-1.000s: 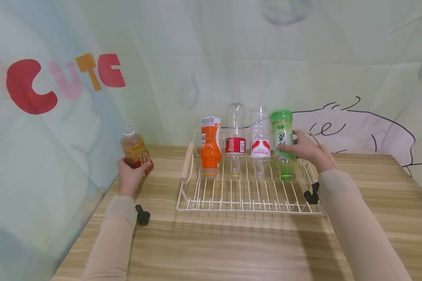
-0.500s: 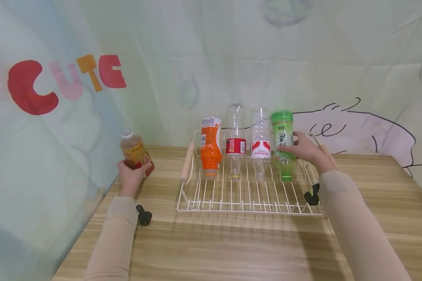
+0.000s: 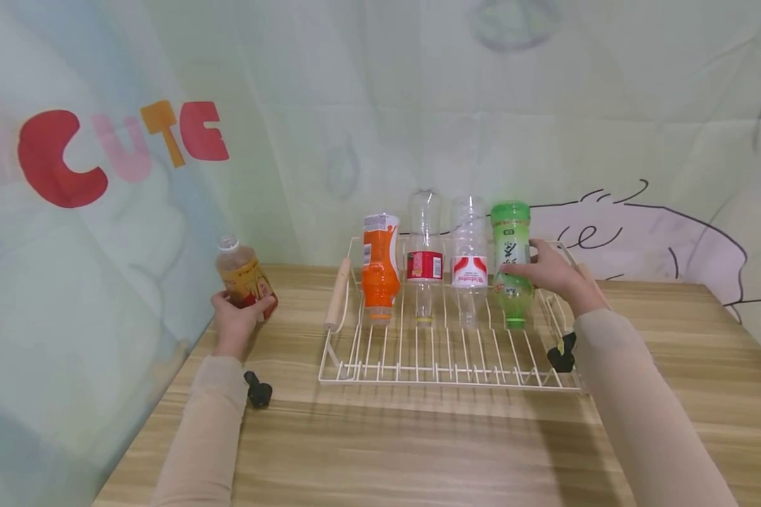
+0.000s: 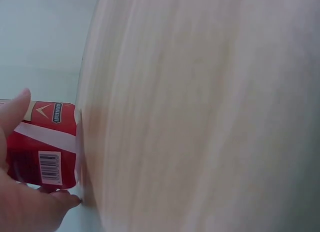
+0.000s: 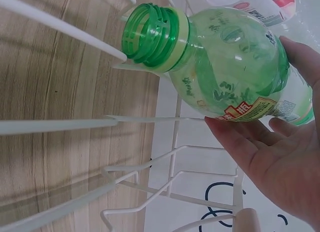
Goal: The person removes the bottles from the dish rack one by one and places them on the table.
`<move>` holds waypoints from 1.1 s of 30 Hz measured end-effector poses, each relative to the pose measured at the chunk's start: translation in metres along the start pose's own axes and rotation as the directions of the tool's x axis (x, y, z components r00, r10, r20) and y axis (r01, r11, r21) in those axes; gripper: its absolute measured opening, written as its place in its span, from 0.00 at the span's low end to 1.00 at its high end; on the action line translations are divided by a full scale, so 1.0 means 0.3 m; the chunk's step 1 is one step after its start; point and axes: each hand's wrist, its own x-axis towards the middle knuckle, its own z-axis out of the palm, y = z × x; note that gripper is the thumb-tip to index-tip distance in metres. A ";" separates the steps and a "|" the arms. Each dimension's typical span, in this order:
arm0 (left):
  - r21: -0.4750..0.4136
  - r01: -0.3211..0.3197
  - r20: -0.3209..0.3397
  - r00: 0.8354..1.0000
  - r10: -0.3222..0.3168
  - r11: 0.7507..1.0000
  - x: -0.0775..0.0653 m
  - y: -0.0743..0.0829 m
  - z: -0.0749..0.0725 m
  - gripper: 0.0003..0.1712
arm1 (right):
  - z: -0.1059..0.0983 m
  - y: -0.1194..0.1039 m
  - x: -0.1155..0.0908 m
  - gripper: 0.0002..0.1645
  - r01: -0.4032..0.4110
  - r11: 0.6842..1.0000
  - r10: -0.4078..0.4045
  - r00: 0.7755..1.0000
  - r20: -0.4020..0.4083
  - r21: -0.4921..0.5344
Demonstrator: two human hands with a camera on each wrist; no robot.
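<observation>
By the left hand [image 3: 234,322], a plastic bottle with a yellow-and-red label [image 3: 244,277] is gripped, base down, at the tabletop [image 3: 406,451], left of the white wire rack [image 3: 450,384]. By the right hand [image 3: 561,273], thumb and fingers about its sides, a green bottle [image 3: 509,239] is gripped at the rack's right end, its open, threaded mouth turned down. In the same row within the rack, three more bottles are held neck-down: an orange-wrapped bottle [image 3: 380,266] nearest its left end, then a clear bottle with a red label [image 3: 425,266] and a clear bottle with a red-and-white label [image 3: 469,272]. Behind the rack, a pale printed backdrop [image 3: 380,91] is seen
</observation>
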 end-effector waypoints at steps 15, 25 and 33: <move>0.072 0.000 0.039 0.999 -0.003 0.997 -0.015 0.020 -0.081 0.62 | -0.019 0.016 -0.006 0.61 -0.001 1.000 0.001 1.000 -0.020 0.003; 0.141 -0.110 0.076 0.992 0.100 0.984 -0.059 0.109 -0.151 0.63 | -0.067 -0.007 -0.033 0.61 0.026 1.000 -0.026 0.998 -0.055 -0.003; 0.173 -0.232 0.098 0.971 0.218 0.957 -0.114 0.213 -0.173 0.61 | -0.115 -0.049 -0.057 0.62 0.022 0.999 -0.020 0.997 -0.073 0.029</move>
